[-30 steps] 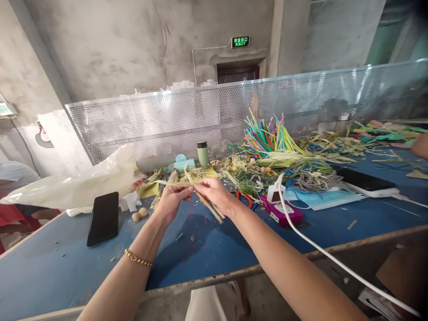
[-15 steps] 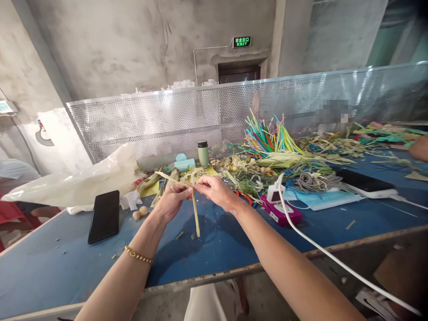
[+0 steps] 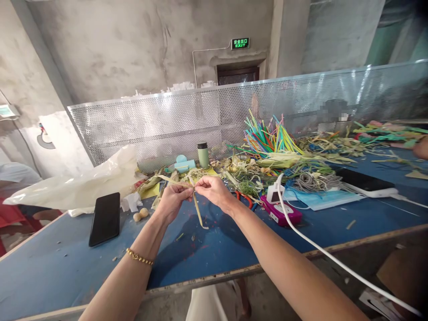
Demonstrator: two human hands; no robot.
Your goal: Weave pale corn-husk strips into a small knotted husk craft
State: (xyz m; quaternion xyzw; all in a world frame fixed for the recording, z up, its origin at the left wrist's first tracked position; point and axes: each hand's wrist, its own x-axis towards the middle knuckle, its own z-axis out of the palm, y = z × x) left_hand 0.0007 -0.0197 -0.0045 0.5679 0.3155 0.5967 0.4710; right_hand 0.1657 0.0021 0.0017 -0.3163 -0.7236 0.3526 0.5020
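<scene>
My left hand [image 3: 174, 199] and my right hand [image 3: 211, 189] meet above the blue table, fingertips almost touching. Both are closed in a pinch on pale dried husk strips [image 3: 199, 211]. One strip end hangs down below my fingers and curls to the right at its tip. Another end sticks out to the upper left, over my left hand. Exactly how the strips cross between the fingertips is too small to make out. Just behind my hands lies a heap of dried husk pieces [image 3: 239, 171].
A black phone [image 3: 104, 219] and a small wooden gourd shape [image 3: 141, 214] lie left. Rightward are a magenta device [image 3: 282, 209] with a white cable [image 3: 321, 252], a blue mask [image 3: 329, 198] and another phone [image 3: 364, 179]. Behind stand a green bottle [image 3: 203, 156] and colourful pipe cleaners [image 3: 270, 136]. Another person's hand [image 3: 421, 148] shows far right.
The hanging strip end has swung slightly to the right and now curls at its tip. Both hands keep their pinch in nearly the same place.
</scene>
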